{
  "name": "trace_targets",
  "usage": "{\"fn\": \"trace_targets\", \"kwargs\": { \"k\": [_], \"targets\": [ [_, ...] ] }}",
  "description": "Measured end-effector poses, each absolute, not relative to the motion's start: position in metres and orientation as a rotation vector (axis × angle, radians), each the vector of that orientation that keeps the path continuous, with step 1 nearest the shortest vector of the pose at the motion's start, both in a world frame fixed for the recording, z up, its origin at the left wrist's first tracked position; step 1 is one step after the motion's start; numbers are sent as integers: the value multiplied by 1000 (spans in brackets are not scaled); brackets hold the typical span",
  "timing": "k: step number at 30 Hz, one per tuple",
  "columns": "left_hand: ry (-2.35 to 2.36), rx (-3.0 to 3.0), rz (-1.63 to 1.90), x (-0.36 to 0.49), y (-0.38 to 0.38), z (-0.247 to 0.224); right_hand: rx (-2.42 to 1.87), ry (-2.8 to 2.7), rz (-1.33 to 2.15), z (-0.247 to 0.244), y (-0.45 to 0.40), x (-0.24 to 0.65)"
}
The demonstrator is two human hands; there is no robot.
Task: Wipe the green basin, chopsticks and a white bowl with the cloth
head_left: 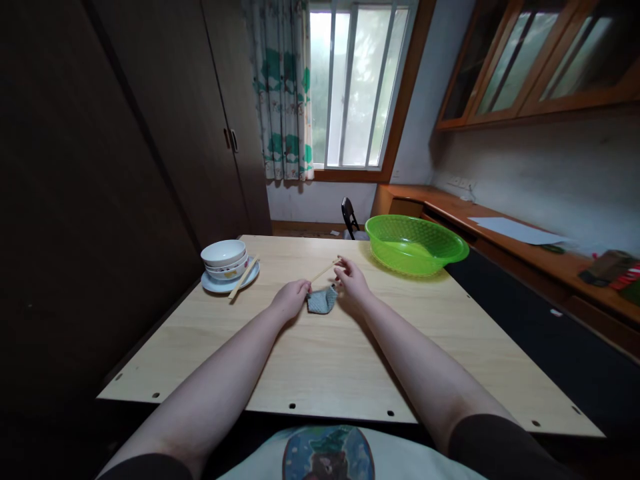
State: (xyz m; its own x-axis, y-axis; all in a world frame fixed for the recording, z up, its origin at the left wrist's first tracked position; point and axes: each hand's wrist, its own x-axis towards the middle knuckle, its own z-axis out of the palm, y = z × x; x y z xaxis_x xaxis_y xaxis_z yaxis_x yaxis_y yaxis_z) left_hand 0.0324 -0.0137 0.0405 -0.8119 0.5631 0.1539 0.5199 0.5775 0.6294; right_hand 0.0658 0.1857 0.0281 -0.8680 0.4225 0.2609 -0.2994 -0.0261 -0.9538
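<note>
My left hand (291, 300) is closed on the lower end of a pale wooden chopstick (323, 272), held slanting above the table. At its upper end, the fingertips of my right hand (351, 279) are bent around the stick. A small grey-blue patterned cloth (321, 301) sits just below the chopstick, between both hands. Its left corner meets my left fingertips and its right corner is close to my right fingers; whether those grip it I cannot tell.
At the table's left stand stacked white bowls (224, 255) on a plate (216, 285), with more chopsticks (243, 279) leaning across the plate. A green plastic basket (417, 257) occupies the far right corner. Beyond the table is a black chair (349, 217); a wooden desk (450, 207) runs along the right.
</note>
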Motion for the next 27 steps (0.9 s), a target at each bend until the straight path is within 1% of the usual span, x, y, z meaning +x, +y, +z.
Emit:
{"fn": "trace_targets", "kwargs": {
  "k": [4, 11, 15, 22, 27],
  "targets": [
    [2639, 979, 1126, 33, -13, 39, 55, -1735, 1943, 47, 188, 74],
    [2652, 957, 1184, 34, -14, 39, 70, -1795, 1993, 65, 192, 78],
    [2660, 946, 1287, 30, -13, 34, -1, -1771, 2007, 72, 204, 77],
    [2686, 627, 1571, 17, -11, 21, -278, -1474, 1659, 72, 235, 71],
    [2581, 572, 1648, 14, -10, 16, -265, -1414, 1456, 60, 249, 70]
  ]
}}
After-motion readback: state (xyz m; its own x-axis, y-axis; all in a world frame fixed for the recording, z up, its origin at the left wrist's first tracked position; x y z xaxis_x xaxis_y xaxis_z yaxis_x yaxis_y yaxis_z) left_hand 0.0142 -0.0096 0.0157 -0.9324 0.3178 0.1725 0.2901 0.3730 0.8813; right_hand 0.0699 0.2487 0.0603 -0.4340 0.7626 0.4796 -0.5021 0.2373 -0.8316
